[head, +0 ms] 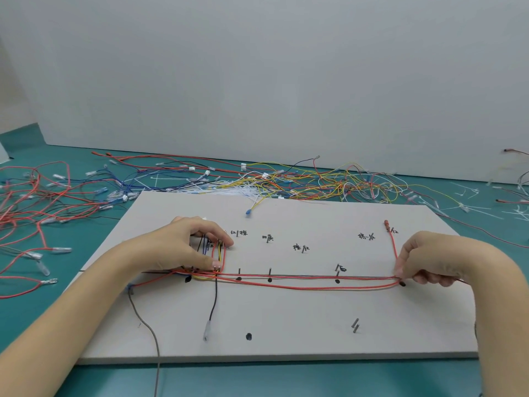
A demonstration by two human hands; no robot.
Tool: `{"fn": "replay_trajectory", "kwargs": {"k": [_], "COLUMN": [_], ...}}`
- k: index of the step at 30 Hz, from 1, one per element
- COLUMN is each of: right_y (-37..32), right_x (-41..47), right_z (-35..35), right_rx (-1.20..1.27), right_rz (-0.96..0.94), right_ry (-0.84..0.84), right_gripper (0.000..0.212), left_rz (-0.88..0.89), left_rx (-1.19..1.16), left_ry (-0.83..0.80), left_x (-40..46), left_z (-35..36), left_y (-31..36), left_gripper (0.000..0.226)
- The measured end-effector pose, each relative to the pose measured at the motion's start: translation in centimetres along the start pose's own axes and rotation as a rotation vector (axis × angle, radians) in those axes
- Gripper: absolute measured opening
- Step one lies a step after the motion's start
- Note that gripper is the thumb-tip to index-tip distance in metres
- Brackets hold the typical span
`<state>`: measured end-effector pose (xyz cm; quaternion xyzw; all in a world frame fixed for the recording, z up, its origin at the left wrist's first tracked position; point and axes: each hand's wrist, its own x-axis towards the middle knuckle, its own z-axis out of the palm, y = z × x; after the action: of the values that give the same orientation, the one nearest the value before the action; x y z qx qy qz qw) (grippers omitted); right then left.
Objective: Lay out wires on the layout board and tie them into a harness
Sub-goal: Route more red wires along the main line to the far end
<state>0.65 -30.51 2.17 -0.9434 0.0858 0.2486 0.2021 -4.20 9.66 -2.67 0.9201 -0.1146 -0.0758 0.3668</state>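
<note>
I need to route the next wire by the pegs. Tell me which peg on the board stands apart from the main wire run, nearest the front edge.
The grey peg at the layout board's front right, leaning, with no wire touching it.

Layout board (286, 316): pale grey rectangular slab, flat on the teal table, with short dark pins, black dots and handwritten marks. Red wires (309, 280) run left-right across the board's middle along the pin row, lower strand sagging slightly. At the board's right end one red wire (392, 242) turns toward the far edge, ending in a red terminal. At the left end, a bundle of red, yellow, blue and black wires (216, 255) bends toward the far edge. Black wire (213, 303) drops toward the board's near edge, clear-sleeved terminal at its tip.
</note>
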Motion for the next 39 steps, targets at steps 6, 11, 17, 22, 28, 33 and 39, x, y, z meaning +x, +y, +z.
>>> {"fn": "replay_trajectory", "kwargs": {"k": [6, 11, 17, 22, 28, 33, 39], "right_y": [-0.1, -1.2, -2.3, -1.3, -0.9, -0.2, -0.1], "right_x": [-0.1, -0.7, -1.1, -1.2, -0.5, 0.2, 0.7], "right_z": [0.3, 0.6, 1.2, 1.5, 2.4, 3.2, 3.8], "right_rx": [0.012, -0.041, -0.217, 0.009, 0.104, 0.183, 0.170], "right_rz": [0.029, 0.042, 0.024, 0.048, 0.034, 0.010, -0.030], "right_ry": [0.047, 0.071, 0.040, 0.055, 0.130, 0.221, 0.294], "right_gripper": [0.014, 0.013, 0.019, 0.028, 0.031, 0.027, 0.013], "left_rz": [0.000, -0.005, 0.011, 0.016, -0.037, -0.016, 0.039], "left_rx": [0.005, -0.003, 0.070, 0.025, 0.061, 0.085, 0.090], "left_ry": [-0.001, 0.005, 0.081, 0.069, 0.125, 0.204, 0.261], "left_x": [0.0, 0.0, -0.1, -0.4, -1.1, -2.5, -3.1], "left_z": [0.0, 0.0, 0.0, 0.5, 1.4, 2.3, 2.8], "left_y": [0.0, 0.1, 0.3, 1.1, 1.7, 2.5, 2.0], "left_gripper": [0.036, 0.035, 0.036, 0.025, 0.039, 0.022, 0.013]}}
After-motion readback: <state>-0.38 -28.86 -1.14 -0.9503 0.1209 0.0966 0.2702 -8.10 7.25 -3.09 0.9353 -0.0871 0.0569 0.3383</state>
